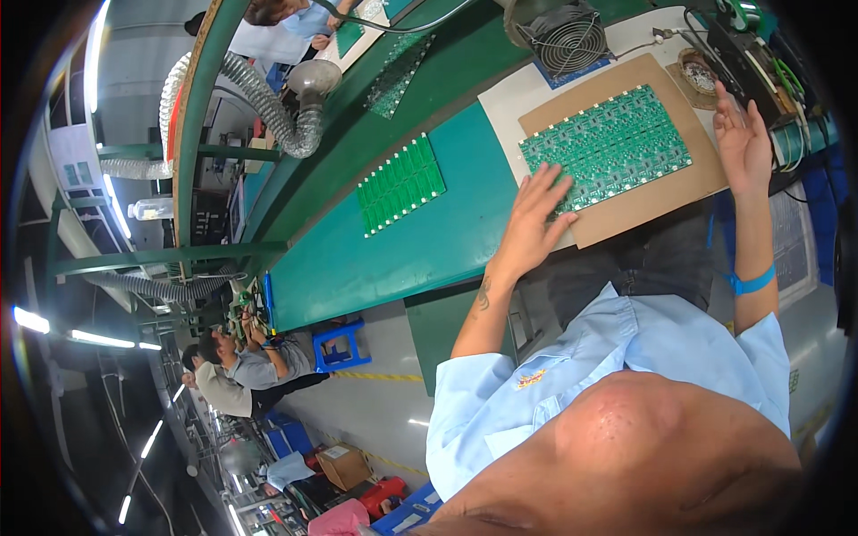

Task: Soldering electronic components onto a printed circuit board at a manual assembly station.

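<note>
A green circuit board panel with rows of small parts lies on a brown cardboard sheet. My left hand is open, its fingertips touching the panel's left end and its thumb at the lower left corner. To the right of the cardboard my right hand is raised, open and holding nothing, with its fingers stretched out. The fingers are beside a small round dish of light bits. A blue band circles my right wrist.
Left on the green bench mat lies a second green panel. A fan with a round wire guard stands behind the cardboard. Dark equipment with cables crowds the far right. Flexible metal ducts hang at the upper left. Other people work beyond.
</note>
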The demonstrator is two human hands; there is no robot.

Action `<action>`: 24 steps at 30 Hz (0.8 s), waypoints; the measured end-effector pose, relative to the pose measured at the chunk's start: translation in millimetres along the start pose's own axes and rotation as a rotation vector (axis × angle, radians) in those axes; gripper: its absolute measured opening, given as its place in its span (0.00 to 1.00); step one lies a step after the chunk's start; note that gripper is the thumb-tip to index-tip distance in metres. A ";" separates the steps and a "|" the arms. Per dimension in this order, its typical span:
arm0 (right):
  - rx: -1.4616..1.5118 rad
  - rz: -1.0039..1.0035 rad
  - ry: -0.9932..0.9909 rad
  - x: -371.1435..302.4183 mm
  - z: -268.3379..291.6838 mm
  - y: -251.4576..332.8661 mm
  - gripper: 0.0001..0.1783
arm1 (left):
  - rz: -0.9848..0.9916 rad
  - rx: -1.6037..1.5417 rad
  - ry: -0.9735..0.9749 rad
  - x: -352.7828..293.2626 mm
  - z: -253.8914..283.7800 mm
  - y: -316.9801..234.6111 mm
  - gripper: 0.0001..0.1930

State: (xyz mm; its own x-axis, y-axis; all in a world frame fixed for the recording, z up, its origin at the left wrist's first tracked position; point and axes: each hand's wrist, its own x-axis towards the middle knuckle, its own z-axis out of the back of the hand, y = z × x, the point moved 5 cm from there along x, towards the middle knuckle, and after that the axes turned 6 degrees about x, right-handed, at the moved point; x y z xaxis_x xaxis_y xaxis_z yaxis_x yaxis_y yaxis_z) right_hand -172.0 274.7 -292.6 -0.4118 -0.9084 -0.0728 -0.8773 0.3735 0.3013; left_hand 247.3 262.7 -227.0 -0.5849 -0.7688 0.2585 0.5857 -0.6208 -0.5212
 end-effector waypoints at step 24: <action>-0.314 -0.222 0.174 -54.9 -51.5 -54.2 0.17 | 0.603 -1.106 -0.294 -12.4 14.1 40.9 0.10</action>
State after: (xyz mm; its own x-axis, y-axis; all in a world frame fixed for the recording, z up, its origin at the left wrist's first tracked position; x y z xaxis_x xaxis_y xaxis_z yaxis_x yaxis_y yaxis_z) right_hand -89.1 294.6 -256.0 -0.1498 -0.9886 -0.0154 -0.8113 0.1140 0.5735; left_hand 286.4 244.7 -240.0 -0.1649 -0.9738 -0.1567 -0.1431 0.1808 -0.9731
